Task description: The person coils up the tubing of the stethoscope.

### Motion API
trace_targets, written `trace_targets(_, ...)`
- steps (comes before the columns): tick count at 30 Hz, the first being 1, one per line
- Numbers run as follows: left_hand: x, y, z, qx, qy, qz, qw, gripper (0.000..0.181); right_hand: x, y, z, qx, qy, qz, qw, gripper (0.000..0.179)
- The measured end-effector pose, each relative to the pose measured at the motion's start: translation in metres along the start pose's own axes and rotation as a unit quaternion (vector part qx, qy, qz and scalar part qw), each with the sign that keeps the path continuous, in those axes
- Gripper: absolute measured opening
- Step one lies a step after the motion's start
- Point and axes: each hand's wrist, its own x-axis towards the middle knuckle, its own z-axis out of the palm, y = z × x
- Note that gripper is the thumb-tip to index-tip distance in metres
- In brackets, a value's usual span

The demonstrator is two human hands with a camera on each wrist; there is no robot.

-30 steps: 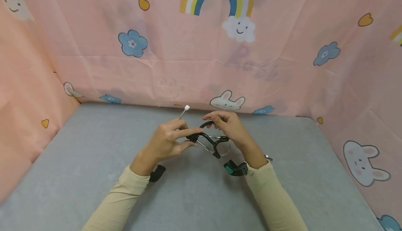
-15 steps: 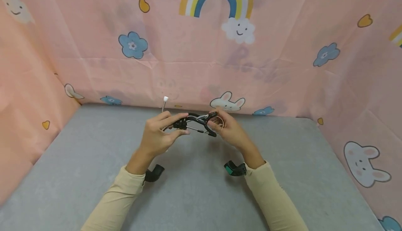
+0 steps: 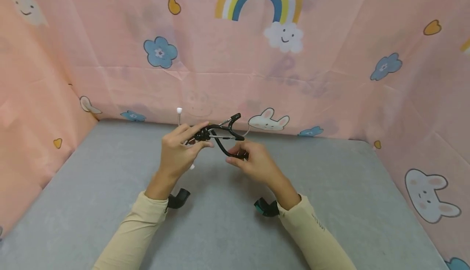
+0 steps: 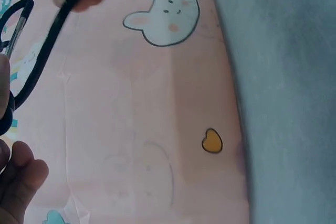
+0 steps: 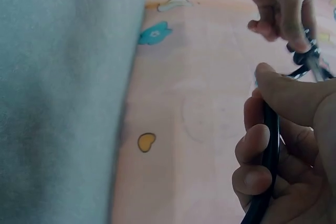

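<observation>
A black stethoscope (image 3: 218, 127) with metal tubes and white ear tips (image 3: 179, 110) is held up over the table. My left hand (image 3: 178, 145) pinches the bundle where black tubing (image 3: 201, 134) is wound round the metal tubes, thumb below and fingers above. The forked end points right, toward the back wall. A free length of tubing curves down to my right hand (image 3: 258, 162), which grips it between thumb and fingers. In the right wrist view the tubing (image 5: 270, 153) runs through my curled fingers (image 5: 252, 179).
A grey table (image 3: 220, 229) lies under both hands. Pink printed cloth (image 3: 110, 49) hangs behind it and along both sides. Black wrist mounts (image 3: 178, 198) stick out from both sleeves, low over the table.
My left hand has moved left and slightly up with the stethoscope, whose forked end has swung upward. My right hand has come from behind it to below it, drawing the tubing around.
</observation>
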Motion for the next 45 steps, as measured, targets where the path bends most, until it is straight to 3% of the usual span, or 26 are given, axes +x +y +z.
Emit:
trace_targets(6,0.001,-0.002,0.002,0.049,-0.007,-0.003,0.9988,0.053,-0.005,-0.009,-0.004,-0.020,0.017,-0.071,0.9972,0.010)
trace_targets(15,0.000,0.001,0.009,0.076,-0.011,-0.010,0.9970,0.050,-0.012,-0.018,-0.010,-0.030,0.041,-0.168,0.9844,0.008)
trace_targets(19,-0.004,0.005,0.014,0.112,-0.033,0.030,0.9927,0.050,-0.013,-0.018,-0.014,-0.011,0.054,-0.183,0.9815,0.008)
trace_targets(24,-0.009,0.013,0.018,0.140,-0.078,0.105,0.9815,0.050,-0.015,-0.014,-0.025,0.006,0.112,-0.171,0.9789,0.009)
trace_targets(29,-0.011,0.018,0.020,0.103,-0.145,0.161,0.9709,0.046,-0.014,-0.006,-0.031,-0.004,0.164,-0.173,0.9712,0.009)
trace_targets(34,-0.010,0.020,0.019,0.019,-0.207,0.172,0.9630,0.043,-0.009,0.003,-0.035,0.004,0.172,-0.215,0.9614,0.013)
trace_targets(37,-0.009,0.020,0.019,-0.041,-0.234,0.160,0.9580,0.043,-0.007,0.010,-0.040,0.026,0.149,-0.236,0.9599,0.014)
trace_targets(40,-0.009,0.020,0.021,-0.098,-0.251,0.152,0.9509,0.043,-0.007,0.018,-0.046,0.072,0.092,-0.243,0.9630,0.015)
trace_targets(43,-0.011,0.022,0.024,-0.136,-0.254,0.147,0.9460,0.045,-0.008,0.025,-0.050,0.116,0.037,-0.232,0.9650,0.015)
trace_targets(45,-0.012,0.024,0.025,-0.146,-0.244,0.141,0.9482,0.045,-0.008,0.025,-0.052,0.136,0.022,-0.208,0.9685,0.015)
